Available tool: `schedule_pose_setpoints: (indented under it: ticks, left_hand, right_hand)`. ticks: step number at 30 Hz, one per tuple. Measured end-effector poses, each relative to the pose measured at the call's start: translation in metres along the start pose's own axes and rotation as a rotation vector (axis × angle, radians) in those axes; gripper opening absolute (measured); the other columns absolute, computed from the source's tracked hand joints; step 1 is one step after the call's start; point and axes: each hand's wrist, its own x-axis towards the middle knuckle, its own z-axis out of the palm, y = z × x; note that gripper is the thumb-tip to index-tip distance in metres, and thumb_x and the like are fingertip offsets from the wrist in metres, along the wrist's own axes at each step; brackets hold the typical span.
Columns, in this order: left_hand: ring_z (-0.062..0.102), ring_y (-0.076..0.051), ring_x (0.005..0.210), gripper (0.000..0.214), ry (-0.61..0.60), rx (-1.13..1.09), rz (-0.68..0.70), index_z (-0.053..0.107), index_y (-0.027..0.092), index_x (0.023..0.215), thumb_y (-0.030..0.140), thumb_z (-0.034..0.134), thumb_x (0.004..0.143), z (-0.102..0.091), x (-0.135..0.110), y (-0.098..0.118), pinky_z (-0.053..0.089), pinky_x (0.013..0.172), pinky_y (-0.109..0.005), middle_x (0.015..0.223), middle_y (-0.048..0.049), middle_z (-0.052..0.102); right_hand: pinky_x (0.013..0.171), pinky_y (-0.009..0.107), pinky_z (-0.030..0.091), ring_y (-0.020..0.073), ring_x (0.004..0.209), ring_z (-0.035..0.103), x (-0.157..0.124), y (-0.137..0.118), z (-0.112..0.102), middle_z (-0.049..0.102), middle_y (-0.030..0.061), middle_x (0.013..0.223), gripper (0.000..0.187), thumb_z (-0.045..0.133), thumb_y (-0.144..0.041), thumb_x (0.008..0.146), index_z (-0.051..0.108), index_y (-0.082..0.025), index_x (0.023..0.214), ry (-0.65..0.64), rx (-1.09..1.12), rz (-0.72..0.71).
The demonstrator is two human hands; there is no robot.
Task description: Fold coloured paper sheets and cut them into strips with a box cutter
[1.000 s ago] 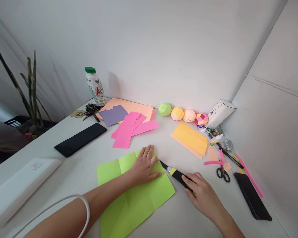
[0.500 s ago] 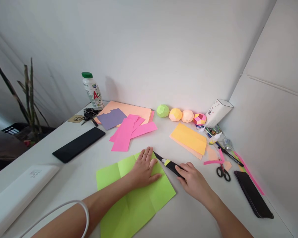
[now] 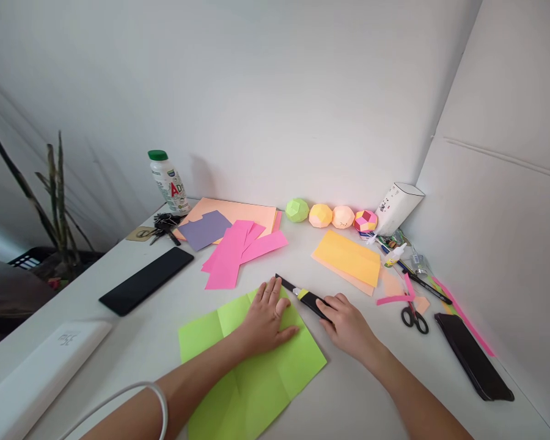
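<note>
A creased lime-green sheet of paper [image 3: 252, 373] lies on the white table [image 3: 132, 330] in front of me. My left hand [image 3: 266, 316] rests flat on its far part with the fingers spread. My right hand [image 3: 346, 325] grips a black and yellow utility knife [image 3: 302, 295] by its handle. The knife's blade end lies at the sheet's far right edge, close to my left fingertips.
Pink strips [image 3: 236, 247], a purple piece [image 3: 205, 230] and orange sheets [image 3: 348, 260] lie beyond. Several paper balls [image 3: 321, 215] line the wall beside a white box [image 3: 398, 206]. Scissors [image 3: 412, 316], a glue bottle [image 3: 393, 255], two phones [image 3: 145, 280], keys [image 3: 165, 221] and a bottle [image 3: 167, 180] are around.
My right hand has slid the knife up and left along the green sheet's right edge, toward my left fingertips. My left hand has stayed pressed on the paper.
</note>
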Motion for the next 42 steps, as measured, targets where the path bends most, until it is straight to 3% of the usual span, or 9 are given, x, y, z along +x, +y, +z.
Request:
schedule_pose_setpoints:
  ticks: [6,10,15,18,21,26,32,38,42]
  left_hand:
    - [0.018,-0.037,0.139,0.043,0.084,-0.1,-0.091,0.049,0.016,0.106,0.05,0.056,0.082,0.004,0.0,-0.004,0.029,0.107,-0.055,0.147,-0.0208,0.027]
    - [0.025,-0.032,0.137,0.033,0.21,-0.172,-0.207,0.041,0.018,0.116,0.035,0.047,0.088,0.01,0.001,-0.01,0.036,0.103,-0.053,0.144,-0.0189,0.031]
    - [0.032,-0.036,0.133,0.043,0.319,-0.135,-0.318,0.035,0.015,0.125,0.034,0.043,0.087,0.006,0.006,-0.02,0.025,0.105,-0.061,0.139,-0.0222,0.036]
    - [0.047,-0.034,0.12,0.048,0.331,-0.253,-0.391,0.036,0.016,0.126,0.036,0.047,0.083,-0.003,0.009,-0.029,0.034,0.099,-0.057,0.125,-0.0188,0.051]
    - [0.06,-0.026,0.094,0.049,0.304,-0.458,-0.44,0.037,0.019,0.125,0.037,0.049,0.08,-0.016,0.01,-0.04,0.047,0.084,-0.046,0.095,-0.0067,0.06]
    - [0.059,-0.019,0.07,0.041,0.266,-0.642,-0.436,0.046,0.02,0.114,0.041,0.048,0.079,-0.04,0.011,-0.058,0.05,0.066,-0.033,0.071,0.0024,0.054]
    - [0.06,-0.02,0.077,0.04,0.219,-0.552,-0.424,0.057,0.02,0.106,0.049,0.043,0.083,-0.058,0.009,-0.077,0.049,0.067,-0.033,0.086,-0.0051,0.06]
    - [0.054,-0.03,0.097,0.043,-0.012,-0.347,-0.345,0.063,0.021,0.095,0.044,0.071,0.059,-0.048,0.004,-0.066,0.044,0.083,-0.044,0.099,-0.0079,0.06]
    - [0.051,-0.031,0.098,0.032,-0.091,-0.232,-0.339,0.06,0.021,0.085,0.042,0.068,0.063,-0.045,0.001,-0.061,0.041,0.084,-0.045,0.1,-0.0079,0.056]
  right_hand:
    - [0.076,0.043,0.055,0.0238,0.092,0.055,-0.008,0.015,0.007,0.065,0.0108,0.107,0.037,0.051,-0.014,0.086,0.059,-0.021,0.121,0.11,0.1,-0.065]
    - [0.073,0.041,0.055,0.0226,0.088,0.056,-0.011,0.02,0.01,0.067,0.0107,0.104,0.032,0.051,-0.018,0.088,0.061,-0.02,0.118,0.177,0.165,-0.117]
    - [0.074,0.041,0.054,0.0223,0.09,0.057,-0.011,0.02,0.013,0.067,0.0113,0.105,0.033,0.05,-0.02,0.088,0.06,-0.02,0.119,0.249,0.218,-0.156]
    - [0.073,0.04,0.054,0.0221,0.09,0.057,-0.01,0.018,0.013,0.067,0.0111,0.104,0.033,0.051,-0.02,0.088,0.06,-0.02,0.12,0.265,0.228,-0.173]
    - [0.071,0.04,0.054,0.0223,0.087,0.057,-0.01,0.017,0.011,0.067,0.0111,0.103,0.031,0.051,-0.021,0.088,0.062,-0.02,0.117,0.264,0.224,-0.186]
    - [0.07,0.041,0.054,0.0232,0.088,0.057,-0.011,0.018,0.012,0.067,0.0119,0.103,0.03,0.05,-0.021,0.088,0.063,-0.019,0.116,0.234,0.202,-0.175]
    - [0.071,0.041,0.053,0.0223,0.087,0.057,-0.013,0.02,0.014,0.068,0.0113,0.104,0.031,0.05,-0.023,0.089,0.063,-0.021,0.117,0.201,0.161,-0.174]
    - [0.072,0.04,0.053,0.0226,0.088,0.058,-0.014,0.023,0.014,0.068,0.0108,0.103,0.031,0.051,-0.021,0.086,0.065,-0.021,0.114,0.239,0.112,-0.144]
    - [0.072,0.042,0.054,0.0236,0.089,0.058,-0.013,0.027,0.017,0.068,0.0116,0.103,0.031,0.05,-0.019,0.087,0.064,-0.019,0.114,0.294,0.1,-0.074]
